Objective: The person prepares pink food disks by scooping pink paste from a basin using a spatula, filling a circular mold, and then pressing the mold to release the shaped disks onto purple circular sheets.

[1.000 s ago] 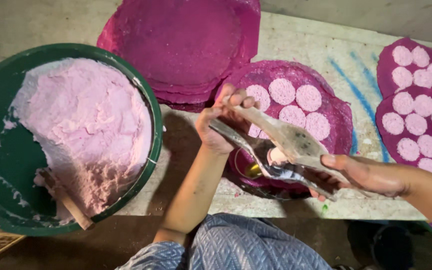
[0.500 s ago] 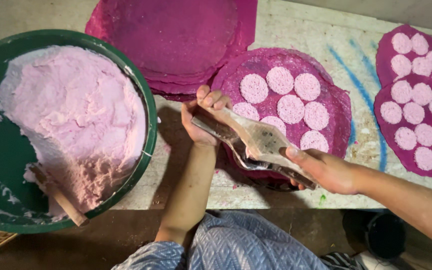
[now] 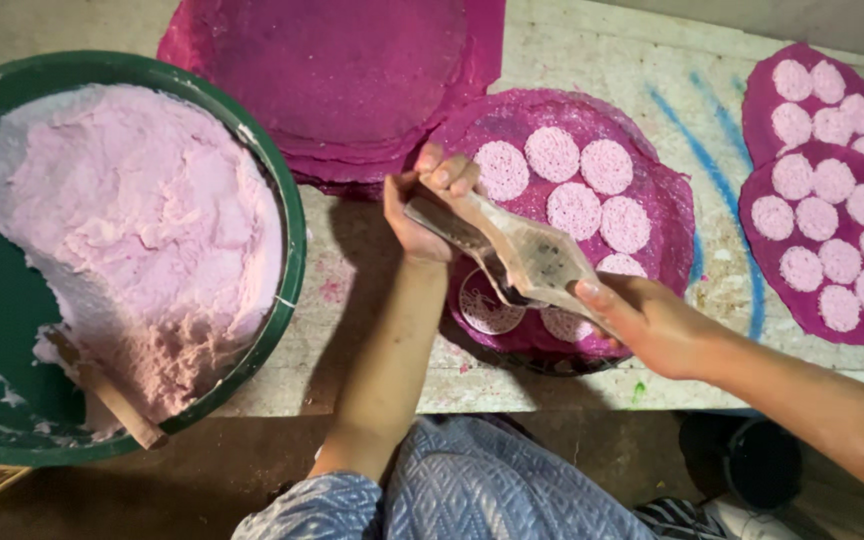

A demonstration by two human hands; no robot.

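Far left, I see the green basin [image 3: 287, 230] hanging over the worktop's [image 3: 592, 60] left front corner, packed with pale pink dough [image 3: 142, 230]. A wooden stick [image 3: 112, 395] pokes out of the dough at the basin's front rim.

Back edge, middle: stack of bare magenta sheets [image 3: 352, 70], nothing on top.

Centre, near the front edge: another magenta sheet [image 3: 667, 195] carrying pale pink discs [image 3: 552, 152] in rows. One ring-shaped imprint [image 3: 482, 305] sits at its front left.

My left hand [image 3: 422, 215] is over the left rim of that sheet, fingers curled shut around one end of the wooden press [image 3: 522, 255]. My right hand [image 3: 657, 325] comes in from the right front, fingers closed on the other end, thumb on top. The press lies tilted between both hands, above the front half of the disc sheet. A dark metal part shows under its middle; I can't tell whether it touches the sheet.

Right edge: two more magenta sheets, back one [image 3: 812, 95] and front one [image 3: 822, 240], overlapping, both covered in pink discs. Blue paint streaks [image 3: 722, 190] run across the worktop between the centre sheet and these.

Front, below the worktop: grey quilted clothing [image 3: 482, 490], a dark bucket [image 3: 762, 460] on the floor to its right.
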